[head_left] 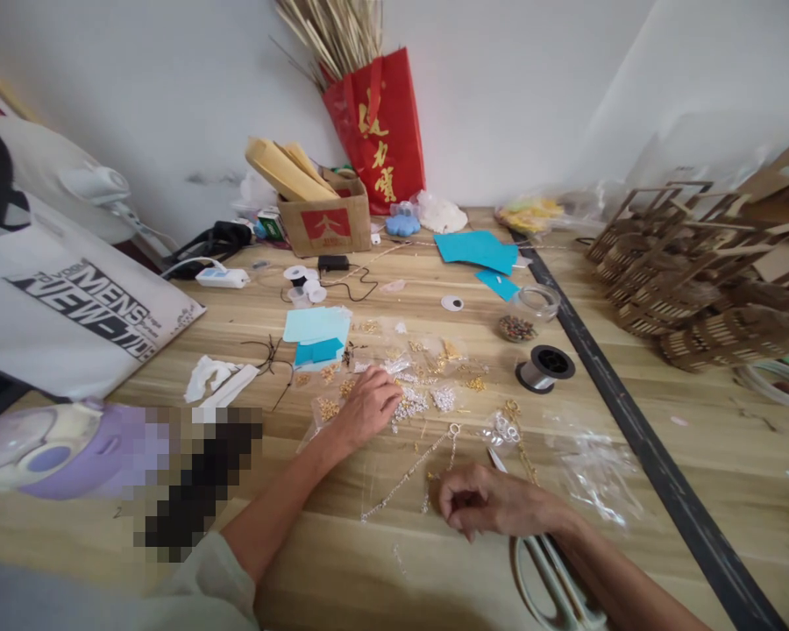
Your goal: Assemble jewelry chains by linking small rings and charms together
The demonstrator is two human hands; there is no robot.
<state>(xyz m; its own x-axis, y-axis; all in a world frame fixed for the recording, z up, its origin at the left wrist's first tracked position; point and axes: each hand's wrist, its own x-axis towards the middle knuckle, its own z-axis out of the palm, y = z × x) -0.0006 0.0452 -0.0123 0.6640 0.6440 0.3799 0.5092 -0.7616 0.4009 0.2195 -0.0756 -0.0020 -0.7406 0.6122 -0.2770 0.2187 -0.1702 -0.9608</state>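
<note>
My left hand (370,405) rests over the small bags and piles in the middle of the table, its fingers bent down together at the silver beads (410,403). Whatever lies under those fingertips is hidden. Closer to me, my right hand (477,501) is curled with thumb and fingers together; I cannot make out what they pinch. Just left of it lies a thin silver chain (404,478) with a ring at its top. Pale-handled scissors (544,583) lie under my right wrist, their blade tip showing beyond the hand. A gold chain (524,451) lies to the right.
A wire spool (544,368) and a glass jar of beads (518,328) stand at the right. Clear plastic bags (595,460) lie nearer. Brown woven baskets (684,289) crowd the far right. Blue cards (477,251), a cardboard box (325,223) and a red bag (381,131) are behind.
</note>
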